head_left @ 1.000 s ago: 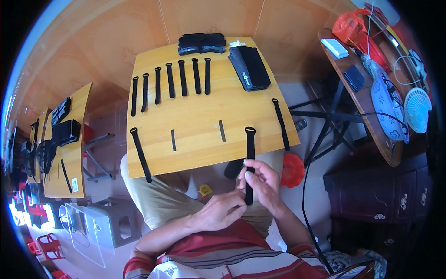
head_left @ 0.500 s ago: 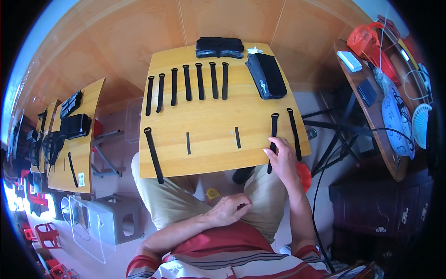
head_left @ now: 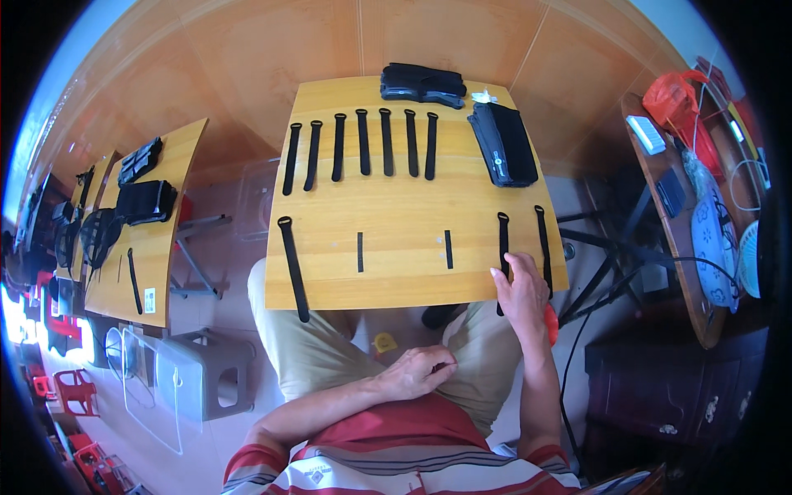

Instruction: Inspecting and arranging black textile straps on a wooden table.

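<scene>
My right hand (head_left: 523, 295) lies over the front right of the wooden table (head_left: 396, 285). Its thumb and fingers are apart, partly covering a black looped strap (head_left: 503, 237); whether they grip it is hidden. Another black strap (head_left: 541, 235) lies just right of that hand. In my lap, my left hand (head_left: 417, 370) rests with fingers curled in and nothing visible in them. A black strap (head_left: 293, 268) sticks out over the table's front left edge. Two short black strips (head_left: 360, 252) (head_left: 449, 249) lie between. Farther back, several looped straps (head_left: 363, 144) form a row.
Folded black stacks sit at the table's back (head_left: 422, 85) and back right (head_left: 505, 144). A side table (head_left: 115, 285) at left carries black items. On the right-hand desk (head_left: 701, 318) are a red bag (head_left: 675, 101) and a blue-patterned bag (head_left: 711, 239). A black cable hangs beside my right arm.
The whole view has shifted, so the table appears farther right. My right fingertips have moved slightly right off the strap's upper part. My left hand stays in my lap.
</scene>
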`<action>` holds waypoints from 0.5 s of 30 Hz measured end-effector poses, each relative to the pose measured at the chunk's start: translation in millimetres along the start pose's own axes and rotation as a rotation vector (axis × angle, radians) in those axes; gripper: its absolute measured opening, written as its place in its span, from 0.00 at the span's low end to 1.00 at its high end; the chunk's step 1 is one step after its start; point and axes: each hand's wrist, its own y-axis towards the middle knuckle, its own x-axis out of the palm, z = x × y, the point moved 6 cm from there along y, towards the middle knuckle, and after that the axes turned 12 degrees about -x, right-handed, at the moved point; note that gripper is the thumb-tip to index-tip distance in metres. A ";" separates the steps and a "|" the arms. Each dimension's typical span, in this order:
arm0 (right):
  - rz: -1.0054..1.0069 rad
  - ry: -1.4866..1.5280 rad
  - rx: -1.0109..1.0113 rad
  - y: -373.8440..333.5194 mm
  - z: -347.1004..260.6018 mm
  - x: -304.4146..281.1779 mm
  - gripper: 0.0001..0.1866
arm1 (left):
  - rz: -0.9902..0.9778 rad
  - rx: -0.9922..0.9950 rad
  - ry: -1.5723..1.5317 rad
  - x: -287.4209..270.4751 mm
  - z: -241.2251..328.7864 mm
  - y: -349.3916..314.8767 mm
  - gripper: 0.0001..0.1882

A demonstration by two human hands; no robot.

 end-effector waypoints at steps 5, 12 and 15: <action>-0.024 -0.070 -0.028 -0.6 -2.2 -1.5 0.20 | -0.003 -0.029 -0.003 -3.1 -3.8 -0.6 0.08; -0.036 -0.054 -0.052 -2.2 2.8 -1.1 0.19 | -0.014 -0.094 -0.032 -5.3 -14.9 -1.9 0.09; -0.033 -0.043 -0.066 -2.9 1.6 -2.1 0.18 | -0.002 -0.105 -0.051 -4.3 -21.0 -2.2 0.09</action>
